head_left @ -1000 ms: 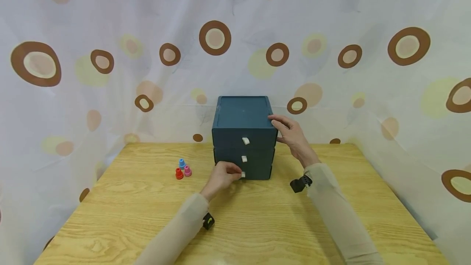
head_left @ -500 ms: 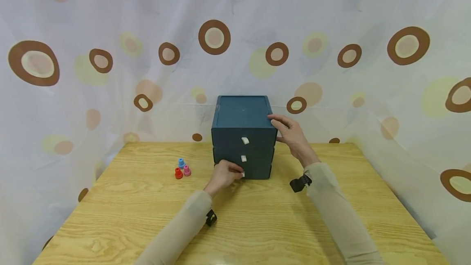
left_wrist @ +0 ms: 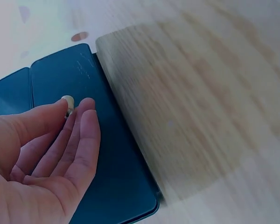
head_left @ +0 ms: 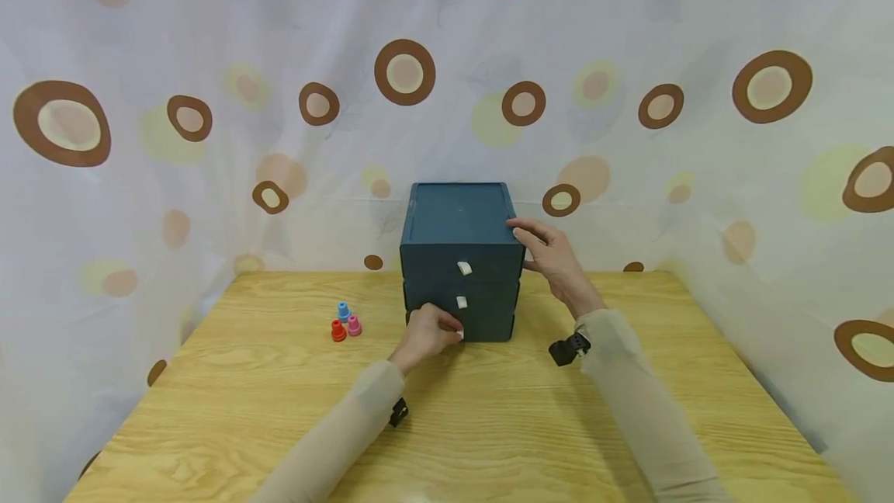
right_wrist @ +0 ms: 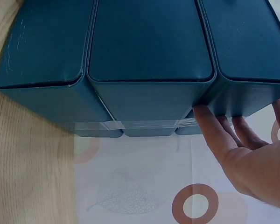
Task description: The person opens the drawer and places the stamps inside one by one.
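A dark blue three-drawer cabinet stands at the back of the table with its drawers shut. On each drawer front is a small white knob. My left hand is at the lowest drawer, pinching its knob between thumb and fingertips. In the left wrist view the knob pokes out beside the thumb. My right hand rests against the cabinet's upper right side, one finger over the top edge. Seen from the right wrist, the fingers of that hand are spread and extended along the top drawer's side.
Three small cone-shaped pieces, one blue, one red and one pink, stand together left of the cabinet. The wooden table reaches back to a patterned curtain. Clear tape runs across the cabinet's side.
My left hand has shifted slightly right, its fingertips coming further over the lowest knob. The right hand and the cabinet stay put.
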`<state>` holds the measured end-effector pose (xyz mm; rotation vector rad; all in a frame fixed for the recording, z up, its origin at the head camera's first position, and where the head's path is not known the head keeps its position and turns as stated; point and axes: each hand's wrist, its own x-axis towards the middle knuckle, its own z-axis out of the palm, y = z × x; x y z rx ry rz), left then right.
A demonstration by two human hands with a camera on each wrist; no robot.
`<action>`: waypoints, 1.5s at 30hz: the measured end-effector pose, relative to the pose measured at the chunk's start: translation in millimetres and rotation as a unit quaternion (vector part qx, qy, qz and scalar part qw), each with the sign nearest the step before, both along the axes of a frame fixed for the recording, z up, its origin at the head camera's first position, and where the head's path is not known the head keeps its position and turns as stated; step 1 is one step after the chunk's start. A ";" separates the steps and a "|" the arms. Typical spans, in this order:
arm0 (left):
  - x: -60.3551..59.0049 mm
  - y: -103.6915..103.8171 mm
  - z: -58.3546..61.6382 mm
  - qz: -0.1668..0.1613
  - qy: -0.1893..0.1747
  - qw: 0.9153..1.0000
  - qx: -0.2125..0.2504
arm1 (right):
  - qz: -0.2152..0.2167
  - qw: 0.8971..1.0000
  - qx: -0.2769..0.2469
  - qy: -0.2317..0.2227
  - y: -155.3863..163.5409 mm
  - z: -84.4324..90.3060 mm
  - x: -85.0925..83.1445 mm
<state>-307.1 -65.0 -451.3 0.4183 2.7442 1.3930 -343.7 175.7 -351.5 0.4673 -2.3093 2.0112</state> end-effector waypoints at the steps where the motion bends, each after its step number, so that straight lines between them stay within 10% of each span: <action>1: 0.6 -0.8 0.0 -0.002 0.002 1.000 -0.003 | 0.001 1.000 -0.001 0.000 -1.0 0.0 -0.1; 45: 54.6 -10.3 -2.1 -0.067 -0.001 0.997 -0.038 | -0.010 1.000 0.007 0.001 -2.6 -3.6 -1.9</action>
